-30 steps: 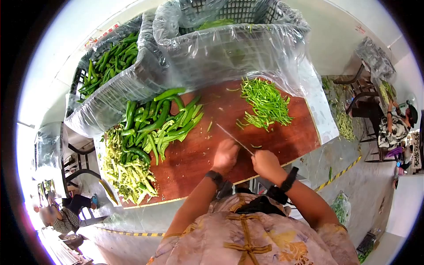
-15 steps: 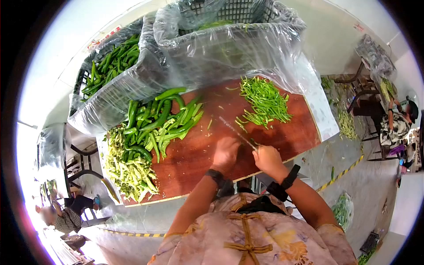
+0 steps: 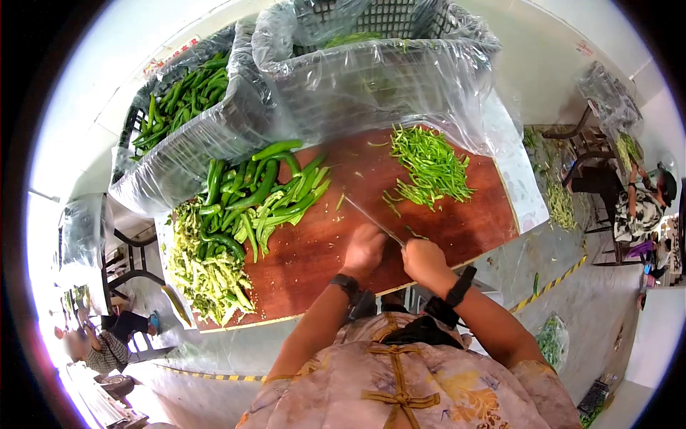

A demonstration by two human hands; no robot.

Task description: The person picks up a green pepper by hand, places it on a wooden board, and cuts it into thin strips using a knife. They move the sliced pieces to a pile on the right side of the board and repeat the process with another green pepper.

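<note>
My right hand (image 3: pixel 424 262) is wrapped round the handle of a knife (image 3: pixel 373 219), whose thin blade points up and to the left over the reddish-brown board (image 3: pixel 314 261). Close beside the blade, my left hand (image 3: pixel 364 249) rests low on the board with its fingers curled in; whatever they hold is hidden. A few green slivers (image 3: pixel 414 232) lie near my right hand. Shredded green pepper (image 3: pixel 431 166) is heaped at the board's upper right. To the left sit whole and split green peppers (image 3: pixel 250 189), with a pile of pale pepper cores (image 3: pixel 209 275) below them.
Along the board's far side stand a plastic-lined crate of green peppers (image 3: pixel 187 96) and another lined crate (image 3: pixel 379 64) with some green shreds inside. One person (image 3: pixel 643 200) sits at the far right, another person (image 3: pixel 107 350) at the far left. A bag of greens (image 3: pixel 552 342) lies on the floor.
My right hand and the knife have shifted left, bringing the blade closer to my left hand. The left hand has barely moved, and the pepper piles look the same.
</note>
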